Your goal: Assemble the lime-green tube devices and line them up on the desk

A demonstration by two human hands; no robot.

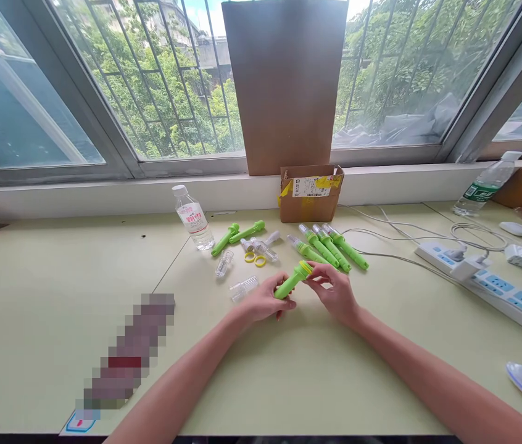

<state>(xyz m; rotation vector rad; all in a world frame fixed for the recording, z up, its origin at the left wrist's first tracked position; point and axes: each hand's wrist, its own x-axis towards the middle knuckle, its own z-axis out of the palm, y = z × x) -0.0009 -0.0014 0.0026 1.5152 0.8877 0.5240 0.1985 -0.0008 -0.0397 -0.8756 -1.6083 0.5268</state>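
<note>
A pale green table point(57, 277) is running under a wide barred window, with trees beyond the glass and a brown cardboard sheet point(286, 80) leaning against the sill.

The left hand point(265, 301) is curling around the lower end of a green plastic tube point(289, 283), fingers wrapped and thumb pressing, holding it tilted just above the table. The right hand point(335, 293) is pinching at the tube's upper end, where a yellow ring point(306, 267) is sitting on the rim; thumb and forefinger are closing on that ring, the other fingers loosely bent. By the look of it, the ring is being seated on the tube's mouth, and the next move is likely calling for a firm, even press or twist while the left hand is keeping the tube steady.

The tube is looking smooth, matte and cylindrical. Just beyond the hands, finished green tubes point(332, 246) with clear tips are lying side by side; to their left, bare green tubes point(237, 234), two loose yellow rings point(255, 258) and small clear plastic caps point(244, 287) are lying scattered. A water bottle point(192, 219) is standing further left, a small open carton point(310, 192) behind, and a white power strip point(487, 280) with trailing cables off to the right.
</note>
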